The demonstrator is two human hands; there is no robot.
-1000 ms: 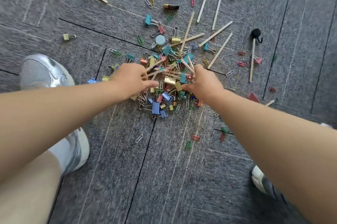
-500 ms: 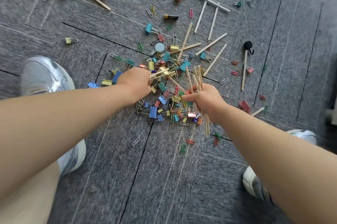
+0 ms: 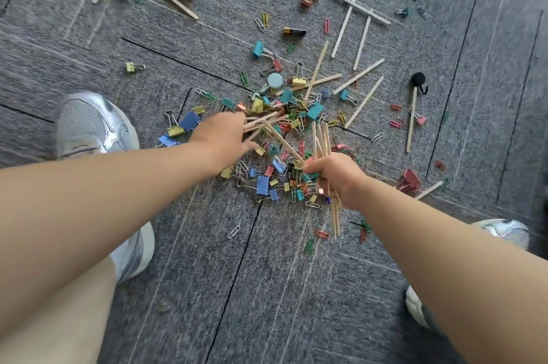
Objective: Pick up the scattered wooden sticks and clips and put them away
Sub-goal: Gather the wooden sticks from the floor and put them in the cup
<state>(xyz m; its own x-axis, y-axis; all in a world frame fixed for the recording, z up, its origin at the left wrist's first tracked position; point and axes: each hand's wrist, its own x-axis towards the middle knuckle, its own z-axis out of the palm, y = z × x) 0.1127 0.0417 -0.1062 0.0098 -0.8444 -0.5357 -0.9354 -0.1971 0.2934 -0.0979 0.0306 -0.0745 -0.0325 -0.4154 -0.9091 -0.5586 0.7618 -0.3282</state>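
Lengthwise, wooden sticks point(image 3: 321, 141) through the right grip point(image 3: 338, 175).

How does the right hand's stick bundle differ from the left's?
The right bundle is gripped mid-length by the right hand, sticking out both sides; the left bundle is held at one end by the left hand. The right bundle points forward, the left bundle sideways. Both are thin wooden sticks.
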